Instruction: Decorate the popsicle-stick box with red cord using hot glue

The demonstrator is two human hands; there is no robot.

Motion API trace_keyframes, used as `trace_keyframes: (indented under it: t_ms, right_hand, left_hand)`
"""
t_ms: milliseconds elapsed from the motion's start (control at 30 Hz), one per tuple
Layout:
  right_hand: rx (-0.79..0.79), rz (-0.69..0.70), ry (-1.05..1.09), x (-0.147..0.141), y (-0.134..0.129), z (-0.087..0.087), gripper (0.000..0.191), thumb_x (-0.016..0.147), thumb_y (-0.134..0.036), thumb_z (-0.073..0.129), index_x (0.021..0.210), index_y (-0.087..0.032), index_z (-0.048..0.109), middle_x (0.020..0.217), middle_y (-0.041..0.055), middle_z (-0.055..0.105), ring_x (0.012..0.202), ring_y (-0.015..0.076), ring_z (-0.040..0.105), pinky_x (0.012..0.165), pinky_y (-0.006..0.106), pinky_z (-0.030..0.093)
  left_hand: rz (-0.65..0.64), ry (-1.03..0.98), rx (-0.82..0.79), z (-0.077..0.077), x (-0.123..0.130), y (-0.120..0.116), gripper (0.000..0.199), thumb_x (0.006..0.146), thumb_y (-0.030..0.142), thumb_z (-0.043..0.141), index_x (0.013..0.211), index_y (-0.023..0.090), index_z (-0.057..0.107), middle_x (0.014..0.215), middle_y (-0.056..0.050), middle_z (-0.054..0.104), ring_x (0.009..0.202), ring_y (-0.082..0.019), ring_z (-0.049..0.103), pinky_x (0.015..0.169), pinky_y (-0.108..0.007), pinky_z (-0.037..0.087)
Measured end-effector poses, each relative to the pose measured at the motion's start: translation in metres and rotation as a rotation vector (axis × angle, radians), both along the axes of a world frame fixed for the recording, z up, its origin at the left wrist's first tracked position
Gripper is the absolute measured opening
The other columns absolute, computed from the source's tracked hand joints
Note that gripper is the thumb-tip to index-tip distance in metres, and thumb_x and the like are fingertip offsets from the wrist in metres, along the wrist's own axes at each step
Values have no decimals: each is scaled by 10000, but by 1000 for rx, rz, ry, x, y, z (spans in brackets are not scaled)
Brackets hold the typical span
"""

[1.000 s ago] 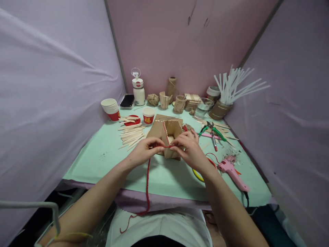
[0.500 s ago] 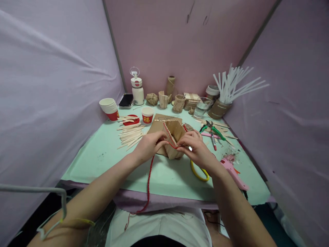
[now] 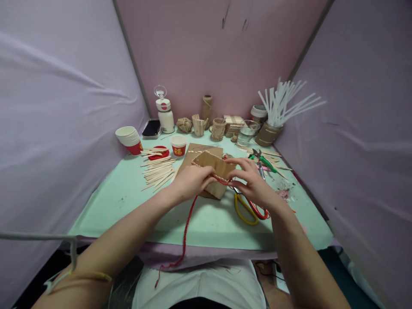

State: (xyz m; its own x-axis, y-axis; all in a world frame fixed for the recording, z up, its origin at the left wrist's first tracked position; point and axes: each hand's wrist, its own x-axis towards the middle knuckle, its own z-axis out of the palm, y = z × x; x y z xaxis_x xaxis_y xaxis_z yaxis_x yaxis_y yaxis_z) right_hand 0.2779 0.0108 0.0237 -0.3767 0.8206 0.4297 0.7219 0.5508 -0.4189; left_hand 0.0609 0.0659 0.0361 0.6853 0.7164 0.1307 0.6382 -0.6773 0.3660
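Observation:
A small open-topped box of wooden craft sticks (image 3: pixel 215 190) is tilted between my hands over a piece of cardboard (image 3: pixel 189 155). Red braided cord (image 3: pixel 186 231) runs along the box's near rim, and its loose tail hangs over the table edge onto my lap. My left hand (image 3: pixel 192 181) pinches the cord against the rim at the left corner. On the right side, my right hand (image 3: pixel 249 177) grips the box with fingers curved around its corner, thumb near the cord. Scissors with yellow and red handles (image 3: pixel 244 211) lie just below my right hand.
Loose craft sticks (image 3: pixel 157 172) and a red-and-white paper cup (image 3: pixel 178 146) lie to the left. Green-handled pliers (image 3: pixel 267 164) rest at right. Along the back stand a white bottle (image 3: pixel 166 118), a glass bowl of water (image 3: pixel 247 134) and a jar of white sticks (image 3: pixel 269 134).
The box has turned, so a different side of its rim faces me. My right hand's fingers have spread around its corner. The view has shifted slightly, and the red scissor handle now shows.

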Motion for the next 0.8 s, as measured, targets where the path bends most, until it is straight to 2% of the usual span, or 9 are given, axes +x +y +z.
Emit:
trace_keyframes:
  t_ms: [100,200,267,433,633,800]
  right_hand:
    - [38,-52,-9,1,2,-2,124,899,-181,586,926,-264,673,1383,74,521,1304,285,399,1073,520,332]
    - [40,-13,-20,0,2,-6,176,885,-198,617,1042,-264,659,1405,89,484,1336,286,362,1086,519,342]
    - [45,9,-24,-2,2,-8,192,883,-225,629,1070,-264,645,1409,91,471,1342,286,349,1085,522,355]
    - [102,-27,-3,-8,3,-10,77,913,-203,575,926,-219,649,1339,108,535,1298,278,375,1077,493,381]
    - [128,-29,12,-10,4,-12,84,904,-153,564,907,-204,632,1326,126,554,1267,280,399,1063,508,395]
    - [153,-18,32,-10,5,-14,92,896,-137,561,886,-205,623,1298,129,569,1246,290,413,1042,529,403]
  left_hand:
    - [162,69,79,-2,7,-17,225,943,346,483,976,204,654,841,-80,742,784,-256,692,652,-306,441]
    - [243,92,95,-9,11,-26,250,958,350,459,995,184,643,873,-104,749,800,-273,707,666,-323,458]
    - [259,71,103,-14,12,-28,245,958,351,463,1003,186,638,889,-109,750,816,-279,711,674,-329,468]
    - [249,45,121,-17,12,-26,215,950,340,483,1010,195,630,876,-96,754,846,-279,716,700,-331,487]
    - [268,47,78,-8,4,-30,330,920,293,536,1233,191,521,925,-83,750,837,-273,710,688,-330,484]
    - [298,-25,33,-1,-7,-30,223,914,224,527,1135,202,549,926,-62,739,825,-242,690,695,-310,466]
